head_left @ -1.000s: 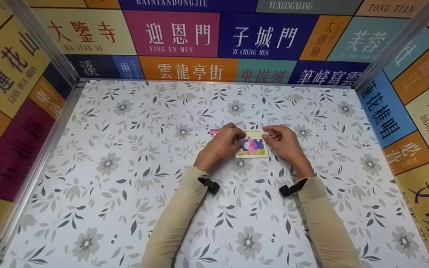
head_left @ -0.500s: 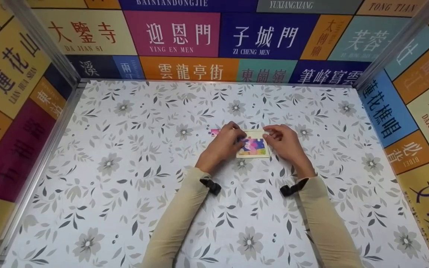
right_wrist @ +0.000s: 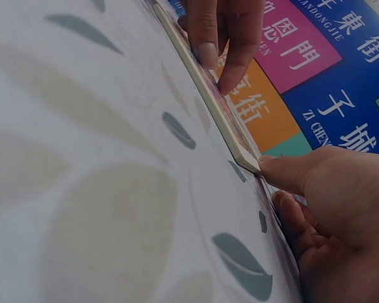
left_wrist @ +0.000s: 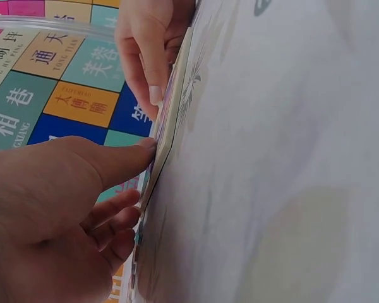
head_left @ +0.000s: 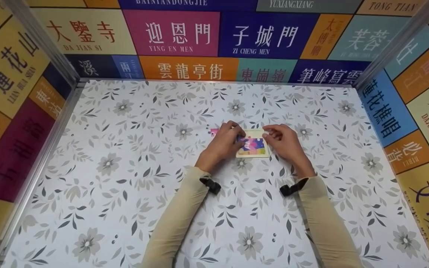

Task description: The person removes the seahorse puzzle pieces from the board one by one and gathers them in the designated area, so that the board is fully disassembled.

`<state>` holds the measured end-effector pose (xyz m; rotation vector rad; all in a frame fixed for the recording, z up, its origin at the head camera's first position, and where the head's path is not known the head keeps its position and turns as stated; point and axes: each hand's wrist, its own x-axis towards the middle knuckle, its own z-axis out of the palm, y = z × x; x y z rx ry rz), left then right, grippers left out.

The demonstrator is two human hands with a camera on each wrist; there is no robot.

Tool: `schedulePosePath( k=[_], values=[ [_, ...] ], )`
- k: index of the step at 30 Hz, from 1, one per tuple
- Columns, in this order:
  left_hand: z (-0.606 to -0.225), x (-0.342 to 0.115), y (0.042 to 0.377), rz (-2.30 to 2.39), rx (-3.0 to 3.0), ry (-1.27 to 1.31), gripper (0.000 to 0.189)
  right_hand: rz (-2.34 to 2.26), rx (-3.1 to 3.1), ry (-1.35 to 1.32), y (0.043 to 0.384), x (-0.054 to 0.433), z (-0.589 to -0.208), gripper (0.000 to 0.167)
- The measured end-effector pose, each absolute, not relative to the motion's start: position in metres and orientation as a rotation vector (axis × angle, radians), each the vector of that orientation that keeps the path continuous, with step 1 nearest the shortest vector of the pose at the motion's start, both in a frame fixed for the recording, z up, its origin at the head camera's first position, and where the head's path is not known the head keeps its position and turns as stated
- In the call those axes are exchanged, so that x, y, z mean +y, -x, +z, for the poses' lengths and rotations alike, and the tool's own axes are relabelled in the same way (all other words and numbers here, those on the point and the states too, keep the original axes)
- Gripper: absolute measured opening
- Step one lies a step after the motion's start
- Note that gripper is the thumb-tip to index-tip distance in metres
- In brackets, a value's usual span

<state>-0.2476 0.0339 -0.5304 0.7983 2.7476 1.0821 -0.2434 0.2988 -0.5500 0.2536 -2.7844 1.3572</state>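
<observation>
A small jigsaw puzzle board (head_left: 252, 156) with a cream border lies flat on the table, its picture partly filled with purple, pink and yellow pieces. My left hand (head_left: 220, 145) bends over its left side, thumb and fingers pinching a small bluish puzzle piece (head_left: 241, 138) mostly covered by the fingertips. At the board's right edge, my right hand (head_left: 286, 144) holds the border between thumb and curled fingers. The right wrist view shows the right thumb (right_wrist: 284, 173) against the board's corner. A loose pink puzzle piece (head_left: 213, 132) lies behind the left hand, partly hidden.
The table (head_left: 125, 208) has a white cover printed with grey flowers and leaves. Colourful panels with Chinese lettering, such as the back wall (head_left: 177, 35), enclose it at the back and both sides. Metal rails (head_left: 218, 83) run along the edges.
Both hands stay almost in place at the board. The left fingers shift very slightly over its left side; the loose pink piece stays where it was.
</observation>
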Motion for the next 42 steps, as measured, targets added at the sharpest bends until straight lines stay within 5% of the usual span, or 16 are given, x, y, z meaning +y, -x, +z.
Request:
schedulePosePath(
  k=[10, 18, 42],
  values=[
    [-0.533, 0.035, 0.249, 1.065, 2.794, -0.820, 0.025, 1.353, -2.784, -0.234, 0.243, 0.299, -0.551, 0.031],
    [-0.529, 0.035, 0.252, 1.042, 2.842, -0.784, 0.045, 1.347, -2.810, -0.215, 0.243, 0.299, -0.548, 0.032],
    [-0.531, 0.025, 0.260, 1.028, 2.906, -0.893, 0.030, 1.312, -2.816, -0.269, 0.242, 0.299, -0.548, 0.033]
  ],
)
